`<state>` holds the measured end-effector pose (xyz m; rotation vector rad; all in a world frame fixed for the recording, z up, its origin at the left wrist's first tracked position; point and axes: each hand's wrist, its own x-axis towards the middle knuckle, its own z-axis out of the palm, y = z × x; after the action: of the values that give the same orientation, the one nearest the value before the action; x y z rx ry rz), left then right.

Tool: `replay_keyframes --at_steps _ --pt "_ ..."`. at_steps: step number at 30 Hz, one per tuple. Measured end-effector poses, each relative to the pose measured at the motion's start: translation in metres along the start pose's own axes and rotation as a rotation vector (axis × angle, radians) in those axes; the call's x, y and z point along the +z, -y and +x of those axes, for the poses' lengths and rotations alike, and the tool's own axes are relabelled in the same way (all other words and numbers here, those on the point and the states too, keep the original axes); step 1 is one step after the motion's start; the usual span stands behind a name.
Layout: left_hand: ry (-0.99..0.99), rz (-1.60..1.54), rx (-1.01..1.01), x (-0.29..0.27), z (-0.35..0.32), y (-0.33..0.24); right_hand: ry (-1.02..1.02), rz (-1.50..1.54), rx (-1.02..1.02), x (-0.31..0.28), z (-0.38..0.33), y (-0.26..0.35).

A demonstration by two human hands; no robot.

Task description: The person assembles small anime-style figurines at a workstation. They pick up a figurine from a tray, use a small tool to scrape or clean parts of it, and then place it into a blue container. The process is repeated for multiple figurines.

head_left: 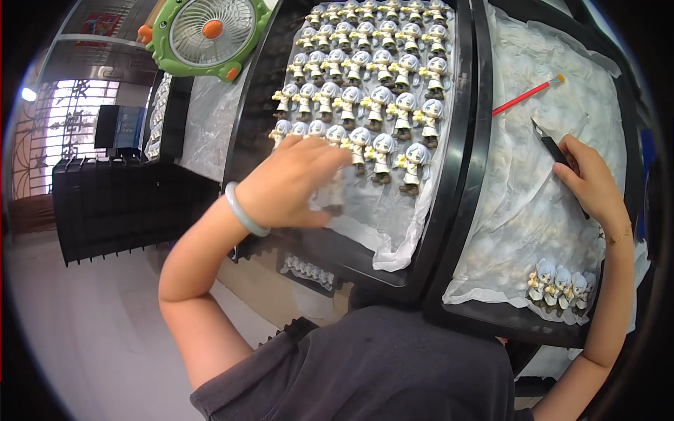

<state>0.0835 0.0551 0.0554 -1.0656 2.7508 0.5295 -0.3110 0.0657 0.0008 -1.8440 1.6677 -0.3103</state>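
At centre, the left hand's (295, 179) blurred fingers curve over a small, white-robed plastic figurine (335, 194), its long axis roughly vertical, feet lower; I cannot tell whether they grip it. At right, the right hand's (592, 179) fingers pinch a slim, black, pen-like tool (552, 147), slanting with its pointed tip toward the upper left, above crinkled translucent sheeting (516, 186).
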Motion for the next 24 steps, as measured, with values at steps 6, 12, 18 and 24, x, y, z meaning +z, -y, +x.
replay_keyframes --at_steps 6,12,18,24 --pt "0.067 0.027 -0.135 0.026 -0.011 0.019 0.047 -0.021 -0.009 -0.003 0.000 -0.007" --pt "-0.069 -0.042 0.072 -0.006 0.016 -0.005 -0.032 -0.167 -0.193 0.002 0.004 -0.022" --pt "-0.023 -0.385 0.676 -0.020 0.118 -0.140 0.027 -0.193 -0.095 0.002 -0.001 -0.023" --pt "0.215 -0.035 0.740 0.036 0.188 -0.202 0.000 -0.210 -0.107 0.011 0.010 -0.022"
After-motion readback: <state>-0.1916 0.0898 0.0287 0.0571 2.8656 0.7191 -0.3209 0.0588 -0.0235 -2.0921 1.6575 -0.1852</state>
